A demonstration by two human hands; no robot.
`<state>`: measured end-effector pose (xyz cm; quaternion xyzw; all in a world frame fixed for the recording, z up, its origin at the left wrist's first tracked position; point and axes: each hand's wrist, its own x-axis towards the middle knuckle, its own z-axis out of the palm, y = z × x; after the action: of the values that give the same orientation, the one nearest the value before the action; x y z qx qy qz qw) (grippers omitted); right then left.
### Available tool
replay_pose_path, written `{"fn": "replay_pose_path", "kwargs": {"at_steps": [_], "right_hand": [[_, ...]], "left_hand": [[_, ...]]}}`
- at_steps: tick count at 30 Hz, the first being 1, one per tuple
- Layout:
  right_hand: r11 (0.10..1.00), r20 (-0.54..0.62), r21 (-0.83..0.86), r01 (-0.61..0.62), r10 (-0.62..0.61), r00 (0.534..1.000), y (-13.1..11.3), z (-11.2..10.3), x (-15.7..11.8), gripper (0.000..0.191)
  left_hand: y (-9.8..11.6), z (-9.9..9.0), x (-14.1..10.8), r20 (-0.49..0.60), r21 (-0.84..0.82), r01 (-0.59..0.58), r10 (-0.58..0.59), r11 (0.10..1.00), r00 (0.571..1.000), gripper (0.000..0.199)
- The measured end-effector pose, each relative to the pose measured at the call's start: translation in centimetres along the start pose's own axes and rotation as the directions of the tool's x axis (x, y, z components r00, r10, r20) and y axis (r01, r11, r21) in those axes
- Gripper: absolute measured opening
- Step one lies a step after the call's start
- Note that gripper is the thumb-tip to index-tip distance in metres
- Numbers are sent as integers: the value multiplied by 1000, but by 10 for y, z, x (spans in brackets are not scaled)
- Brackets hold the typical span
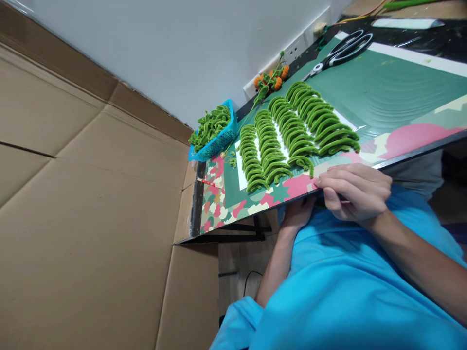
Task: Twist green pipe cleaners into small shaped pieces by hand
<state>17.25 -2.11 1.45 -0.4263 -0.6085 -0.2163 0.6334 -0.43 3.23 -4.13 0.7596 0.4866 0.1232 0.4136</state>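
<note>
Several rows of curved, fuzzy green chenille pieces [268, 146] lie on white paper [242, 177] on the table mat. At the near table edge is my right hand [355, 189], its fingers curled and pressed together. Its fingertips are close to the lower end of one green piece [311, 167] that sticks out from a row. Whatever they hold, if anything, I cannot make out. My left hand [299, 212] is just below the table edge, beside the right one. The edge and the right hand hide its fingers.
A blue basket [219, 141] full of green pieces stands at the table's left corner by the wall. Behind the rows are orange-and-green chenille decorations [272, 80] and black-handled scissors [339, 53]. A red-and-white stick [209, 183] lies at left. Cardboard panels [91, 218] border the left side.
</note>
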Motion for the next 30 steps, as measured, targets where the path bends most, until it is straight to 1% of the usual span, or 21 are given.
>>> {"fn": "replay_pose_path", "kwargs": {"at_steps": [5, 9, 14, 19, 22, 26, 30], "right_hand": [[1000, -1, -12, 1, -1, 1000, -1, 0, 1, 13], [1000, 5, -17, 4, -4, 1000, -1, 0, 2, 12], [1000, 5, -6, 16, -16, 1000, -1, -1, 1, 14], [1000, -2, -9, 7, -7, 1000, 0, 0, 0, 15], [1000, -5, -8, 9, -9, 1000, -1, 0, 1, 15], [1000, 2, -6, 8, -8, 1000, -1, 0, 1, 15], [1000, -1, -7, 14, -14, 1000, 0, 0, 0, 15]], "left_hand": [[-1, 1, 1, -5, -28, -14, 14, 1000, 1000, 53], [-4, 2, 2, 11, -53, -39, 39, 998, 999, 53], [-2, 1, 1, 16, -45, 5, -4, 999, 1000, 54], [4, 0, 1, 21, -46, 22, -21, 999, 1000, 54], [4, 1, 1, 9, -56, 13, -12, 998, 1000, 52], [1, 1, 2, -7, -67, -26, 26, 997, 1000, 52], [0, 1, 2, -14, -51, 6, -6, 999, 1000, 53]]}}
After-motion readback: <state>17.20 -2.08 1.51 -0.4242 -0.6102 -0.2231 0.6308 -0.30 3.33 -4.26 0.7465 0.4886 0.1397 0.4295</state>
